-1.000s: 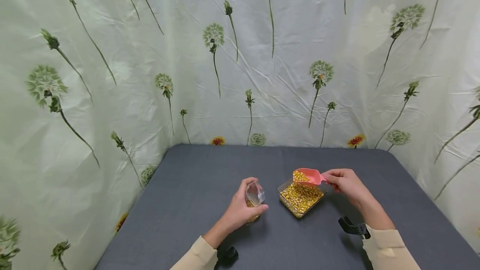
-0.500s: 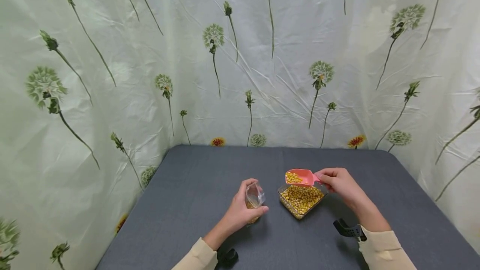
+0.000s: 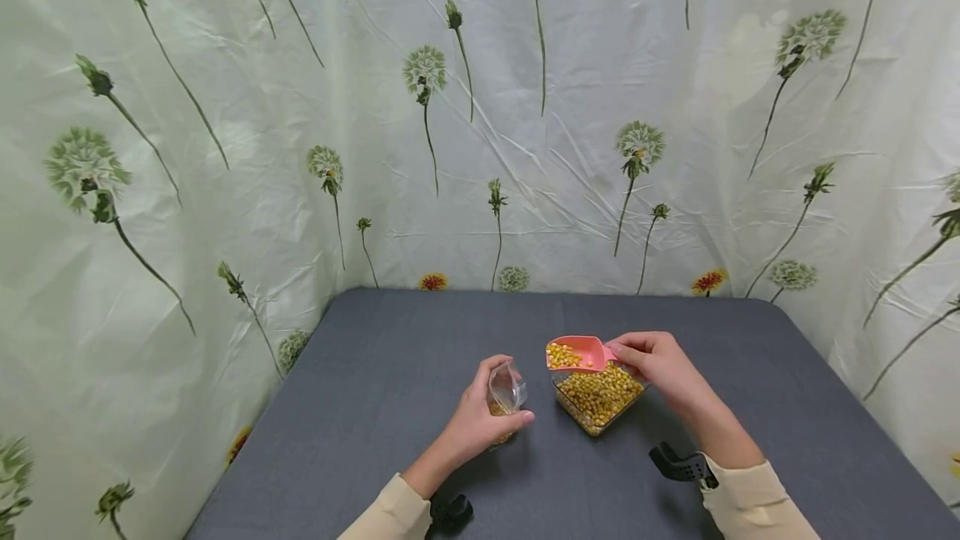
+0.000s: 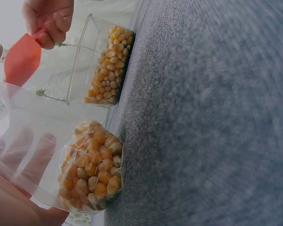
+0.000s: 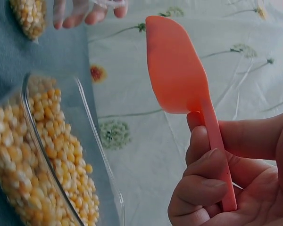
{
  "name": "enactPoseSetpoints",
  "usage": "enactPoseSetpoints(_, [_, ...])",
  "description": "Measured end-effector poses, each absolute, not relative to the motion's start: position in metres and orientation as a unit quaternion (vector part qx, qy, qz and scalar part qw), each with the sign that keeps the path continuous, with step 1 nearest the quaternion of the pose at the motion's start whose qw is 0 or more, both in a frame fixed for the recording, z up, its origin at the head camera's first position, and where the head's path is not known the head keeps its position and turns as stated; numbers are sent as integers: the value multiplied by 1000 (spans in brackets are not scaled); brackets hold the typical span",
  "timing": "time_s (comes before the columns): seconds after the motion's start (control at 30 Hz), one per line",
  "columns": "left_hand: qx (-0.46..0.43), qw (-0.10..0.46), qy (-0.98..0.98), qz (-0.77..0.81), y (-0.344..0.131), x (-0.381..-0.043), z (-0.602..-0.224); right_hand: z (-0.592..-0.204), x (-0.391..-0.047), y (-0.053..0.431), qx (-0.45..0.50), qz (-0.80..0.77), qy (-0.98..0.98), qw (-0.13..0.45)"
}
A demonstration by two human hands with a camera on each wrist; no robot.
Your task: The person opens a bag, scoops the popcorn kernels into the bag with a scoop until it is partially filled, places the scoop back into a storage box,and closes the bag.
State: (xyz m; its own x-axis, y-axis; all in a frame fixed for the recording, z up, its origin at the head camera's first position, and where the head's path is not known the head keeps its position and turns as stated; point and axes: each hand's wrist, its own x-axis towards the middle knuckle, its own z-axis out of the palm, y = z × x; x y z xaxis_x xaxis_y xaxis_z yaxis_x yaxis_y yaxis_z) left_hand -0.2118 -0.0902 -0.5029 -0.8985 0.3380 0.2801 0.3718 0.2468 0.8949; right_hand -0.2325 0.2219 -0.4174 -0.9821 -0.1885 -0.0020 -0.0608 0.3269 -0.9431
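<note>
My right hand (image 3: 660, 365) pinches the thin handle of a pink scoop (image 3: 588, 350), which carries yellow corn kernels (image 3: 562, 355). The scoop is level above the back left of a clear rectangular container (image 3: 587, 422) filled with kernels. My left hand (image 3: 480, 415) curls round a clear plastic bag (image 3: 508, 388), holding its mouth wide. In the left wrist view, corn kernels (image 4: 92, 169) fill the bag's bottom, low over the table. From the right wrist view, the scoop's underside (image 5: 174, 66) shows, higher than the container's rim (image 5: 92, 117); its load is hidden there.
A dark grey cloth-covered table (image 3: 390, 357) carries the container and bag. Behind and to the left hangs a pale curtain (image 3: 360, 107) printed with dandelions. Black straps with camera mounts (image 3: 678, 463) sit at both wrists.
My right hand has moved left with the loaded scoop, from over the container's back towards the bag. My left hand and the bag have stayed almost in place.
</note>
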Motion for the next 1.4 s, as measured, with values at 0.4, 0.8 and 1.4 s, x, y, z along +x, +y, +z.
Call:
enactPoseSetpoints(0.4, [-208,-8,-799,-564,-91,-213,-502,-418,-222,194,-87,-590,801,51])
enactPoseSetpoints(0.8, [-210,-17,-792,-573,-89,-211,-501,-422,-213,168,-106,-563,819,34])
enactPoseSetpoints(1.4, [-203,-26,-779,-592,-88,-211,-502,-430,-197,140,-143,-448,878,-89])
